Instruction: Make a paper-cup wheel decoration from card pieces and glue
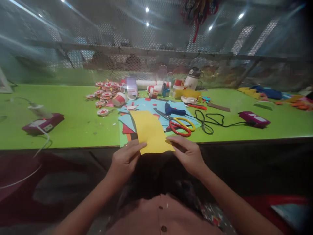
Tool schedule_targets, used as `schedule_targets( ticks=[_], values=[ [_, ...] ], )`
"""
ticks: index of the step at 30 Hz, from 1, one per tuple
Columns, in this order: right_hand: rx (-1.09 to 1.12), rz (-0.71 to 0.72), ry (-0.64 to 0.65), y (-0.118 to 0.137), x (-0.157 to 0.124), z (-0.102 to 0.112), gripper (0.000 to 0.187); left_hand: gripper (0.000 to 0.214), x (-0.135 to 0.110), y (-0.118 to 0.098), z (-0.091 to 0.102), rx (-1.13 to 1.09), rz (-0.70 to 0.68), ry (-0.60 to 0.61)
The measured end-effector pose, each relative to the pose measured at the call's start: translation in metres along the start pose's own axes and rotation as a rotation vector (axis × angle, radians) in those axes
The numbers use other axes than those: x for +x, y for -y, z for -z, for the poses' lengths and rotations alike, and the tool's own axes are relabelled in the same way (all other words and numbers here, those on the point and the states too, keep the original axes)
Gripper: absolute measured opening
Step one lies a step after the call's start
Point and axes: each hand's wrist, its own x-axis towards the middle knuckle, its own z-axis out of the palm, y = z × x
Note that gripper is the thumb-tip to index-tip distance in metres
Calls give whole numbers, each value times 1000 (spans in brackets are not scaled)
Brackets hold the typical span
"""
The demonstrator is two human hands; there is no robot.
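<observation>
Between my two hands is a yellow sheet point(153, 130), slightly curved, its near end out past the table's front edge. My left hand point(127, 155) pinches its left side, thumb on top. On the opposite side my right hand point(187, 151) grips the edge between thumb and fingers. Beneath and beyond the sheet lie light blue sheets point(144, 105) with red, orange and black pieces under them. Scissors point(174, 122) with one red and one yellow handle rest on the blue sheets, just right of the yellow one. A dark blue glue gun point(174, 110) lies behind the scissors.
Several red-and-white flower-like cutouts point(106, 94) are heaped at the back left of the green table point(80, 130). Paper cups point(156, 90) and a bottle point(193, 78) stand behind. Purple power blocks lie at left point(44, 123) and right point(254, 119), the right one with a black cord.
</observation>
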Motion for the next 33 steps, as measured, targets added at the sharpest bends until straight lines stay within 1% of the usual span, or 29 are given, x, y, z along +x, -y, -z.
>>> schedule_targets(
  ticks=[3,5,7,11,13,15,18,21,23,25,28,33],
  values=[
    [203,-301,0,5,-13,-4,26,32,-7,-1,-4,33,-1,-21],
    [285,-423,10,9,-19,-7,24,32,-11,-1,-6,47,-5,-20],
    [329,-478,6,11,-22,-9,19,32,-14,-1,-7,56,14,-11],
    [328,-503,-46,16,-21,-12,12,32,-11,-5,-4,82,64,7],
    [300,-472,-67,17,-20,-12,11,31,-3,-9,0,98,61,14],
    [230,-381,-81,18,-19,-10,12,30,8,-11,3,106,42,17],
    [24,-182,-73,14,-16,-4,21,28,29,-6,5,56,7,58],
    [-209,31,-41,10,-10,3,24,27,46,6,3,-11,-15,132],
    [-310,165,-18,7,-5,7,22,29,51,14,2,-28,-18,184],
    [-355,250,20,6,2,9,18,31,51,18,3,2,-1,241],
    [-385,274,96,2,10,7,15,29,46,19,7,89,41,300],
    [-425,209,182,-4,19,1,15,19,39,12,12,156,88,272]
  ],
)
